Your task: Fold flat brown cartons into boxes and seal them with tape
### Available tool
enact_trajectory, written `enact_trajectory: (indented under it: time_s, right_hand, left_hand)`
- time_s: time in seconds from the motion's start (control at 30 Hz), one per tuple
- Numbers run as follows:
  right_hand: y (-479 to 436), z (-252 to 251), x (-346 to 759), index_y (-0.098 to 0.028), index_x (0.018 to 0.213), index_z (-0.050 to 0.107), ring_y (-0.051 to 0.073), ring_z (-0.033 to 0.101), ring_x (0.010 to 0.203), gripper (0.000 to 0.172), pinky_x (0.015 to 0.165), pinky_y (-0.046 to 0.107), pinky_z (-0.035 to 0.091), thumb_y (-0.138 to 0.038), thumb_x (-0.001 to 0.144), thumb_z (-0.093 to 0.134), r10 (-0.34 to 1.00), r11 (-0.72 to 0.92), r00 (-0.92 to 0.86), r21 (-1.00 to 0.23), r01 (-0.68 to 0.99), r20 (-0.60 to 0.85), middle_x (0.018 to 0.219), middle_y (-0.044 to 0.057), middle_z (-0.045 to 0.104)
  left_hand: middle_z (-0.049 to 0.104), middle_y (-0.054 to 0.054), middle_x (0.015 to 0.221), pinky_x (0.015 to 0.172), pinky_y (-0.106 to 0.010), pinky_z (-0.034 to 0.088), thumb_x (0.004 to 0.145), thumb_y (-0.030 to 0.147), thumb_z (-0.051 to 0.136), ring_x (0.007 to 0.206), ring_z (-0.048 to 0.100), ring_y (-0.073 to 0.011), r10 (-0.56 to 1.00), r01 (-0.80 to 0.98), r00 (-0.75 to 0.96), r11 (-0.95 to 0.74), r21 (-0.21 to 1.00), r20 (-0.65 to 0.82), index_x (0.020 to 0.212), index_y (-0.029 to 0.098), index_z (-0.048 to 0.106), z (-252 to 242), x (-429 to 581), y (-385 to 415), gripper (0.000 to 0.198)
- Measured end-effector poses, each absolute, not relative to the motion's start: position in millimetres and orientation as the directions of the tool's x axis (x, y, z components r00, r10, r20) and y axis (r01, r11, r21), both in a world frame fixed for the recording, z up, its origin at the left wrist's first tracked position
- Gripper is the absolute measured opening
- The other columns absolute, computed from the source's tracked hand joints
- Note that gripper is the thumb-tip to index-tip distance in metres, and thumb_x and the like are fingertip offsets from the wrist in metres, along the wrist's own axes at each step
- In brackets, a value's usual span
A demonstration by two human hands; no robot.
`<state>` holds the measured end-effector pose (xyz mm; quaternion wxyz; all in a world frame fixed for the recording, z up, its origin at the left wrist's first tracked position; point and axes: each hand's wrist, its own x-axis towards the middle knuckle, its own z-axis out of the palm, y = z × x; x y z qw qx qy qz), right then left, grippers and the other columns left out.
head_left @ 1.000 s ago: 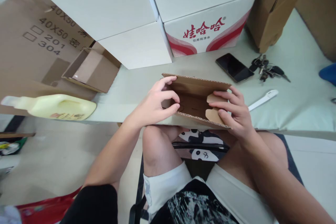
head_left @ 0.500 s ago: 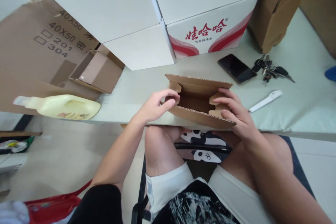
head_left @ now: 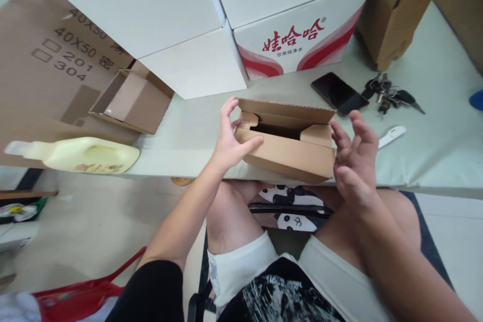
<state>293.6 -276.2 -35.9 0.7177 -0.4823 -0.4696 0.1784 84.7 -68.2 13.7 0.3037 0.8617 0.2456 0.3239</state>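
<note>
The small cardboard box (head_left: 290,161) is in front of me, at the near edge of the counter (head_left: 188,133), just above my knees. Its top is partly open: the back panel (head_left: 287,109) stands up, and the left side flap (head_left: 249,119) and the right side flap (head_left: 317,135) lean inward over the dark inside.

My left hand (head_left: 234,138) holds the box at its left end, with the thumb lying on the front panel and the fingers around the back corner. My right hand (head_left: 354,158) is wide, with fingers spread and bent, just beside the right end; I cannot tell if one fingertip touches the corner. It grips nothing.

I judge that the box is light, because the walls look like thin corrugated board. The long panels should be quite stiff along the folds, but soft in the middle, where a hard press could make a dent. The board is probably dry and not slippery. The best places to take hold are the two short ends and the corners; the small flaps would bend too easily.

Behind the right hand lie a phone (head_left: 337,93), keys (head_left: 383,93) and a slim white tool (head_left: 392,136).
</note>
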Motion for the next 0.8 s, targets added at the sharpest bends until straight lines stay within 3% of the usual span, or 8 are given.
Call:
enact_trajectory:
  time_s: [0.1,0.17,0.23,0.33,0.4,0.53,0.63,0.8]
  right_hand:
    - [-271.0,-30.5,297.8,-0.048,0.161,0.02,0.036,0.026,0.162,0.092,0.13,0.066,0.025,-0.058,0.085,0.073,0.769,0.37,0.424,-0.874,0.315,0.478,0.175,0.001,0.022]
    - [-269.7,-29.5,299.0,-0.045,0.162,0.015,0.035,0.036,0.156,0.09,0.126,0.066,0.033,-0.052,0.09,0.066,0.809,0.307,0.399,-0.889,0.339,0.432,0.169,0.005,0.033]
    - [-270.6,-29.6,298.9,-0.042,0.159,0.027,0.036,0.045,0.149,0.074,0.122,0.066,0.037,-0.044,0.092,0.059,0.815,0.288,0.387,-0.88,0.376,0.432,0.159,0.007,0.045]
    - [-274.1,-30.3,299.6,-0.035,0.126,0.06,0.038,0.048,0.143,0.034,0.12,0.065,0.038,-0.04,0.092,0.056,0.799,0.286,0.367,-0.837,0.466,0.477,0.146,0.007,0.052]
    - [-276.8,-31.9,301.9,-0.031,0.11,0.063,0.04,0.046,0.144,0.024,0.119,0.066,0.038,-0.047,0.093,0.057,0.813,0.293,0.324,-0.82,0.491,0.485,0.15,0.007,0.047]
    - [-281.2,-39.3,308.0,-0.03,0.12,0.057,0.049,0.025,0.157,0.062,0.119,0.07,0.034,-0.076,0.08,0.067,0.848,0.339,0.188,-0.779,0.528,0.496,0.172,0.01,0.017]
    - [-281.6,-44.7,307.2,-0.031,0.135,0.047,0.049,0.014,0.161,0.082,0.119,0.072,0.033,-0.075,0.072,0.076,0.85,0.349,0.16,-0.763,0.545,0.503,0.172,0.015,0.015]
    - [-276.5,-47.2,297.9,-0.033,0.125,0.055,0.046,0.033,0.154,0.065,0.117,0.069,0.038,-0.054,0.071,0.084,0.763,0.41,0.165,-0.666,0.623,0.624,0.16,0.014,0.03]
  left_hand:
    - [0.012,-0.015,0.176,0.123,-0.056,0.039,0.079,0.075,0.075,0.163,0.02,-0.0399,0.598,0.227,0.717,-0.687,0.69,0.36,0.161,0.04,0.013,12.5,83.7,-64.5,0.109]
    - [0.01,-0.015,0.177,0.126,-0.056,0.035,0.08,0.075,0.075,0.163,0.021,-0.0396,0.591,0.214,0.728,-0.677,0.704,0.347,0.161,0.039,0.014,9.7,81.8,-62.0,0.107]
    - [0.016,-0.015,0.176,0.124,-0.053,0.039,0.08,0.075,0.074,0.161,0.028,-0.0375,0.591,0.2,0.734,-0.658,0.726,0.333,0.16,0.04,0.016,5.4,79.4,-60.6,0.104]
    - [0.037,-0.016,0.165,0.117,-0.05,0.048,0.08,0.077,0.073,0.153,0.044,-0.033,0.626,0.206,0.713,-0.618,0.759,0.317,0.158,0.039,0.018,2.3,76.2,-62.1,0.103]
    - [0.044,-0.016,0.159,0.119,-0.052,0.045,0.082,0.078,0.069,0.152,0.044,-0.0336,0.639,0.247,0.705,-0.626,0.739,0.306,0.148,0.033,0.041,5.3,74.8,-65.0,0.085]
    - [0.031,-0.018,0.168,0.127,-0.058,0.033,0.083,0.084,0.06,0.161,0.026,-0.0397,0.668,0.369,0.713,-0.616,0.696,0.212,0.107,0.022,0.068,15.6,73.9,-68.9,0.068]
    - [0.036,-0.019,0.166,0.126,-0.054,0.034,0.084,0.08,0.063,0.163,0.025,-0.0367,0.686,0.395,0.719,-0.534,0.747,0.11,0.117,0.023,0.064,16.8,75.5,-68.3,0.066]
    - [0.041,-0.012,0.167,0.12,-0.045,0.042,0.087,0.056,0.066,0.156,0.04,-0.0305,0.739,0.35,0.674,-0.339,0.873,0.017,0.119,0.025,0.058,12.4,82.9,-67.5,0.045]
